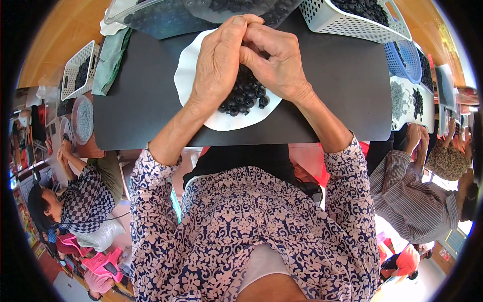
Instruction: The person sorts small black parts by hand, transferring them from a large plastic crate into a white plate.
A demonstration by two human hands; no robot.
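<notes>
My left hand [219,68] and my right hand [276,63] meet over a white scalloped plate [188,75]. Their fingers are closed and pressed together at the tips. Something dark shows in the gap by my right thumb, but whether it is held or lies behind cannot be made out. Below my palms, a heap of small round black parts [244,98] rests on the plate, partly covered by my hands. Just beyond my fingertips stands a clear plastic bin [176,22] with more black parts inside.
The plate lies on a dark tabletop [342,85]. A white perforated basket [347,25] of black parts stands far right, a blue basket [405,63] beyond it. At left are a green cloth [111,60] and another white basket [80,70]. Co-workers sit on both sides.
</notes>
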